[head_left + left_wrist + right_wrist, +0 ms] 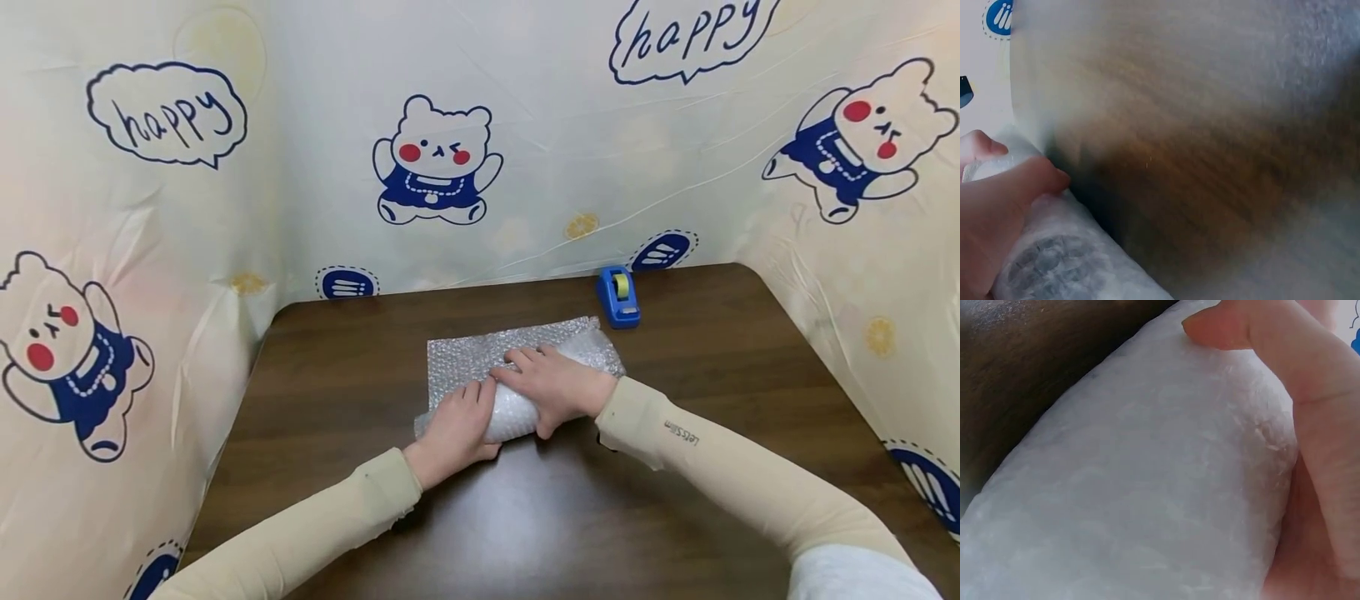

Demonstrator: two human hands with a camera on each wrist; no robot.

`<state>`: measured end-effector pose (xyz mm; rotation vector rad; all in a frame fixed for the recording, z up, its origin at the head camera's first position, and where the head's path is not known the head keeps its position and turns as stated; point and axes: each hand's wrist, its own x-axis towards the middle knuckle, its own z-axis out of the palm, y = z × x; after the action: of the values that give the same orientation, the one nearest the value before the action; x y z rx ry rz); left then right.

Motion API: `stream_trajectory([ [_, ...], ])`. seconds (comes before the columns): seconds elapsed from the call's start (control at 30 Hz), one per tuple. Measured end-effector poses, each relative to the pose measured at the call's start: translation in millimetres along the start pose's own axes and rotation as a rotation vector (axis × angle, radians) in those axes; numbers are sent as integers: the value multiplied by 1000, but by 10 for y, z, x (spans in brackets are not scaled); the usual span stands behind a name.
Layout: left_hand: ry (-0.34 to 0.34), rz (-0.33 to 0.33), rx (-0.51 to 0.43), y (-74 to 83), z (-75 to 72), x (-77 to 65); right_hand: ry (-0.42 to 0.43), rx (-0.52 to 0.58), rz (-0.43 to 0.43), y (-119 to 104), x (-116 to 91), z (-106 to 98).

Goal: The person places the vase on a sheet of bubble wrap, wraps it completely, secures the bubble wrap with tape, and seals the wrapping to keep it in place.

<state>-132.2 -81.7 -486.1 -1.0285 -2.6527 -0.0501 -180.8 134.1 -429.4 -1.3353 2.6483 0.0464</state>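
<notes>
A bubble wrap roll [513, 414] lies slantwise across the middle of the table, whitish through its layers. Beyond it, a flat sheet of bubble wrap [459, 364] spreads toward the back. My left hand [457, 427] grips the roll's left part, thumb on the near side and fingers over the top. Farther right, my right hand [558, 387] holds the same roll, its fingers across the top and its thumb at the near side. In the right wrist view the thumb [1229, 328] presses on the roll. Whatever is inside the wrap is hidden.
A blue tape dispenser [619, 298] with yellowish tape stands near the table's back edge, right of the wrap. The dark wooden table [337, 375] has cloth walls [540, 183] with bear prints close around its back and sides.
</notes>
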Motion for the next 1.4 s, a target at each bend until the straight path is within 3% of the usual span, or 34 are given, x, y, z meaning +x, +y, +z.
stream_trajectory([
  [0.3,-61,-5,-166,-113,-11,19,80,-20,-14,39,-123,56],
  [0.53,-100,16,-203,-189,-45,52,151,-74,-12,50,-249,44],
  [0.7,-205,24,-280,-248,-67,112,149,-64,31,42,-335,48],
  [0.9,-325,-10,-390,-284,-123,149,191,-92,65,39,-365,119],
  [1.13,-369,-20,-488,-308,-109,148,252,-162,63,43,-357,226],
  [1.4,-408,-119,-586,-320,-77,105,202,-156,46,70,-323,193],
])
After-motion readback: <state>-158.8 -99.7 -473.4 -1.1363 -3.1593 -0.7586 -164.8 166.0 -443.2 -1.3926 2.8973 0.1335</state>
